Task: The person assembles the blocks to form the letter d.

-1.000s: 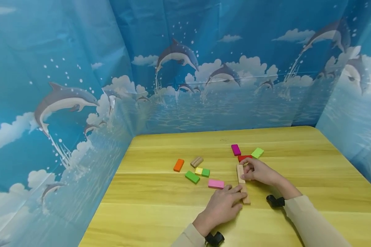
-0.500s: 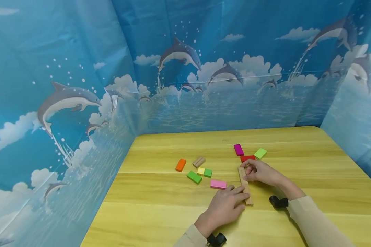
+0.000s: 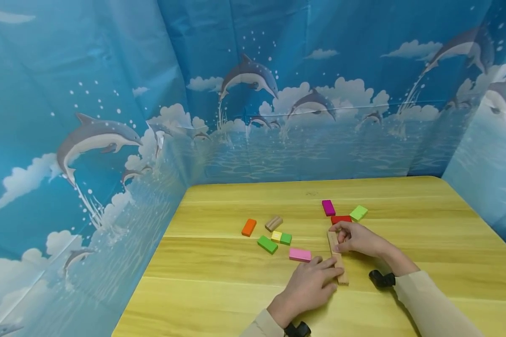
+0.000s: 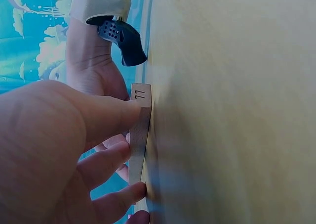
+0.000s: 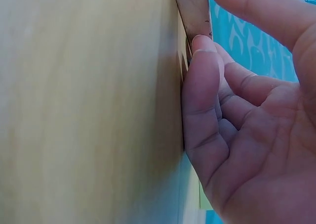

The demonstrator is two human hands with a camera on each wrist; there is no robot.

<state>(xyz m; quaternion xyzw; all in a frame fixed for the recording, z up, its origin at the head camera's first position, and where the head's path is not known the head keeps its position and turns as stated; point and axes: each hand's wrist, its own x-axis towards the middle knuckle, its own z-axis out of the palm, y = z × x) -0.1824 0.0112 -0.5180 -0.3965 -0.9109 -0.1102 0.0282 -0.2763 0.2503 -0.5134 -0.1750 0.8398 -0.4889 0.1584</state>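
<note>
Two plain wooden blocks lie end to end on the table in the head view. My left hand point(image 3: 309, 288) holds the nearer wooden block point(image 3: 342, 277). In the left wrist view its thumb presses near the end of that block point(image 4: 140, 98), which bears dark printed marks, and the fingers touch along its side. My right hand point(image 3: 364, 241) pinches the farther wooden block point(image 3: 332, 238) between thumb and fingertips. The right wrist view shows curled fingers point(image 5: 205, 100) against one block point(image 5: 196, 9). Part of each block is hidden behind the hands.
Around the hands on the table point(image 3: 219, 299) lie a pink block point(image 3: 300, 254), red block point(image 3: 341, 219), purple block point(image 3: 328, 208), lime block point(image 3: 359, 213), green block point(image 3: 267, 244), orange block point(image 3: 249, 227), small yellow point(image 3: 276, 236) and green cubes point(image 3: 285, 238), and brown grooved pieces point(image 3: 274, 223).
The whole head view has shifted slightly, so the scene sits a little farther right and lower. Both hands stay on the same two wooden blocks.
</note>
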